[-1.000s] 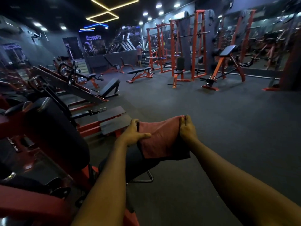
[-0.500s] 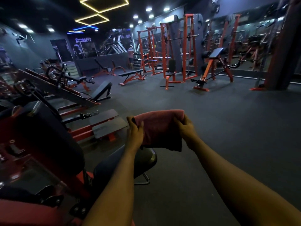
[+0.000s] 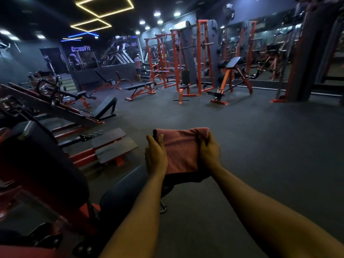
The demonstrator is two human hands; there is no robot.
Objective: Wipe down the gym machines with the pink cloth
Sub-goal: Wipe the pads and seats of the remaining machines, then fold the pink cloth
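Head view, dim gym.
- Cloth (image 3: 181,149): pink, folded, held spread between both hands above the far end of the dark padded seat (image 3: 121,192). Contact with the seat: cannot tell.
- Left hand (image 3: 156,157): grips the cloth's left edge, thumb lying on top.
- Right hand (image 3: 209,155): fingers (image 3: 202,146) curled over the right edge, bunching it.
- Seat belongs to the red-framed machine (image 3: 83,211) at lower left.
- Dark floor (image 3: 242,136) beyond; orange racks (image 3: 204,58) well apart, along the far mirrored wall.
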